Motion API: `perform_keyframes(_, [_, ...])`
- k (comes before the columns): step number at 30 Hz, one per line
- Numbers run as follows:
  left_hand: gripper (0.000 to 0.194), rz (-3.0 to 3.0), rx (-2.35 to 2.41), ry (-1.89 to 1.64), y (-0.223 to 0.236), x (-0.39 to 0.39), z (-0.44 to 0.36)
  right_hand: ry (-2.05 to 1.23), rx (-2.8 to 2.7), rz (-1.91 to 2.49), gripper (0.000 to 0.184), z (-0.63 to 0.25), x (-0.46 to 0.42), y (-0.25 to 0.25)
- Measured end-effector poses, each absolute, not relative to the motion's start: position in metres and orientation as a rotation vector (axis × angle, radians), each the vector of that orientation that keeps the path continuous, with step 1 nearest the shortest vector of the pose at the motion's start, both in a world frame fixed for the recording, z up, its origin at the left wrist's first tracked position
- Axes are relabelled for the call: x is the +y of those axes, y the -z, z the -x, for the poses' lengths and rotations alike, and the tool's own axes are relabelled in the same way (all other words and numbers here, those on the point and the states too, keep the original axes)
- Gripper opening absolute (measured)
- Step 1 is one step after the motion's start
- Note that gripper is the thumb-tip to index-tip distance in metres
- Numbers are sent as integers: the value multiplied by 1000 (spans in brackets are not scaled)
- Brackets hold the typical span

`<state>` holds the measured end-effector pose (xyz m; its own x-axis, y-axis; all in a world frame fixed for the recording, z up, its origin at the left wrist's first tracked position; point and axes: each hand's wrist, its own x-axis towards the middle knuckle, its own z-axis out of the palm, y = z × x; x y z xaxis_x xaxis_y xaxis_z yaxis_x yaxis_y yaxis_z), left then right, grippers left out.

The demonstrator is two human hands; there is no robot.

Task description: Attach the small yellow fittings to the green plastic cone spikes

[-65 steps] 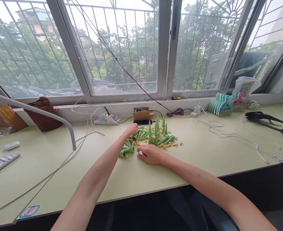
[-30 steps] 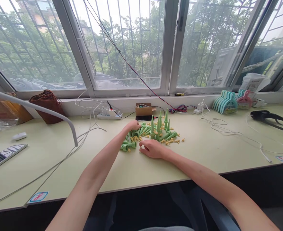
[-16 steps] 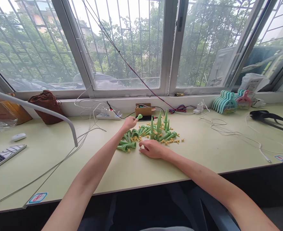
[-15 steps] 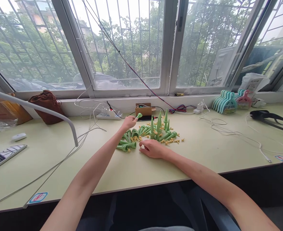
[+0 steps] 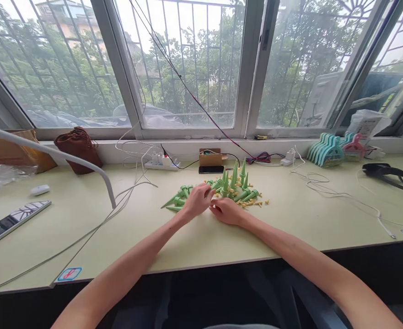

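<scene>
My left hand [image 5: 198, 200] is curled in front of a pile of green cone-shaped plastic watering spikes. Its fingers are closed round a green spike [image 5: 217, 184], mostly hidden by the hand. Close beside it, my right hand [image 5: 228, 211] rests low on the table with fingers bent together; whatever is in them is hidden. Several green spikes stand upright [image 5: 234, 177] just behind my right hand, while others lie flat [image 5: 251, 195] to its right. Small yellow valve pieces [image 5: 256, 204] are scattered among them. More spikes [image 5: 174, 200] lie left of my left hand.
A small cardboard box [image 5: 210, 158] and a black phone [image 5: 211, 169] sit behind the pile. A power strip [image 5: 162, 162], white cables [image 5: 341, 194] and a grey lamp arm [image 5: 98, 171] surround the work area. Teal hangers [image 5: 325, 150] and black glasses [image 5: 389, 176] are at right.
My left hand has come back toward me and to the right, from above the pile with a green spike to beside my right hand. The view has shifted slightly.
</scene>
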<state>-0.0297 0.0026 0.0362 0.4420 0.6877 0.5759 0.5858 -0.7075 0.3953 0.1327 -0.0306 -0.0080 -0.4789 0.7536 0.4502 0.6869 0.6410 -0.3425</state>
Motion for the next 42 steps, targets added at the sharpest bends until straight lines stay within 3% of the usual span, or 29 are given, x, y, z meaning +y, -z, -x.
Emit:
perform_keyframes(17, [25, -2659, 1218, -1107, -14, -11, 28, -214, -2232, 944, 21, -136, -30, 12])
perform_keyframes(29, [34, -2472, 1203, -1282, -16, -9, 33, -265, -2202, 980, 25, -143, -25, 14])
perform_keyframes(42, [21, -2286, 1059, -1240, -19, -17, 33, -256, -1826, 1077, 37, -144, -31, 1])
